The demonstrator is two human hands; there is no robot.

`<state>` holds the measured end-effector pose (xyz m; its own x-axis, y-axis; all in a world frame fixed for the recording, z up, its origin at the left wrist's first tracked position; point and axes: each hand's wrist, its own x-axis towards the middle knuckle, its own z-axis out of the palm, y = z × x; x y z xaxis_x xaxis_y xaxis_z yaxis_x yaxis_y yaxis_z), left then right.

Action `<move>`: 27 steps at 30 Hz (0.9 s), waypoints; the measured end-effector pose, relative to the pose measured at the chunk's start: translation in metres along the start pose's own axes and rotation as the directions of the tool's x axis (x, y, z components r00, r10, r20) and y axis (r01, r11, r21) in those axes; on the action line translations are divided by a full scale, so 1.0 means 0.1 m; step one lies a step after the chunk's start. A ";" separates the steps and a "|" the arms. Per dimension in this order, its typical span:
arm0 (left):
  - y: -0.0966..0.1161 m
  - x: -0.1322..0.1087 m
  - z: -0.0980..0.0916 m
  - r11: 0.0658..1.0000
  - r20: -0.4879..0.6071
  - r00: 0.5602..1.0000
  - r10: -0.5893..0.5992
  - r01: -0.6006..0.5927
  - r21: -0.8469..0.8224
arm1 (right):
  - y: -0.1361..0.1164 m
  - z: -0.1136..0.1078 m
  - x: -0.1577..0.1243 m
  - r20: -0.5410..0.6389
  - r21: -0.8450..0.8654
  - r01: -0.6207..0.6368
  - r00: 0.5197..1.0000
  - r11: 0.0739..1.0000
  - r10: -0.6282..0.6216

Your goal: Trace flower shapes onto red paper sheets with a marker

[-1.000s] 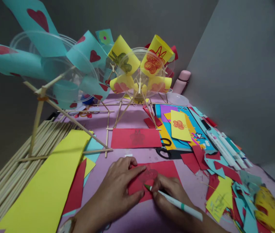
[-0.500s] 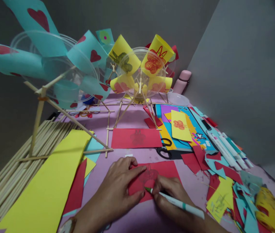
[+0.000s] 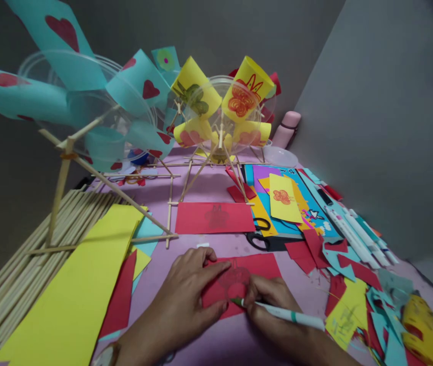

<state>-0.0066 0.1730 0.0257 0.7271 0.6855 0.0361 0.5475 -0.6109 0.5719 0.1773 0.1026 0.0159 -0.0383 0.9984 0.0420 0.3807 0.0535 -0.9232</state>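
Note:
A red paper strip (image 3: 262, 265) with a faint drawing lies on the pink table near me. My left hand (image 3: 185, 297) rests flat on its left end, fingers spread, pinning it down. My right hand (image 3: 267, 305) is closed round a white marker with a green tip (image 3: 288, 315), the tip touching the red strip just below the drawing. A second red strip (image 3: 213, 217) with a similar drawing lies just beyond.
Two paper-cup wheels on stick frames stand behind, a teal one (image 3: 86, 101) at left and a yellow one (image 3: 220, 109) in the middle. Bamboo sticks (image 3: 18, 269) and yellow paper (image 3: 79, 284) lie left. Scissors (image 3: 258, 235), markers (image 3: 353, 231) and paper scraps (image 3: 372, 305) crowd the right.
My right hand has shifted slightly right and the marker has tilted flatter, its tip moving along the lower part of the drawing. My left hand has stayed in place.

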 end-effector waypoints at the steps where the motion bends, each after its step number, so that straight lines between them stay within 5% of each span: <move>1: 0.00 0.00 0.00 1.000 -0.003 1.000 0.001 -0.001 -0.001 | 0.00 -0.01 0.00 0.001 0.011 -0.004 1.000 1.000 0.004; 27: -0.01 0.00 0.00 1.000 -0.038 0.999 0.025 -0.025 -0.004 | -0.02 -0.02 0.04 -0.082 0.127 -0.107 0.990 0.986 0.118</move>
<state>-0.0078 0.1736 0.0252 0.7242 0.6847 0.0818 0.5272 -0.6262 0.5744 0.1780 0.1065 0.0186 0.0828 0.9959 -0.0362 0.2621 -0.0568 -0.9634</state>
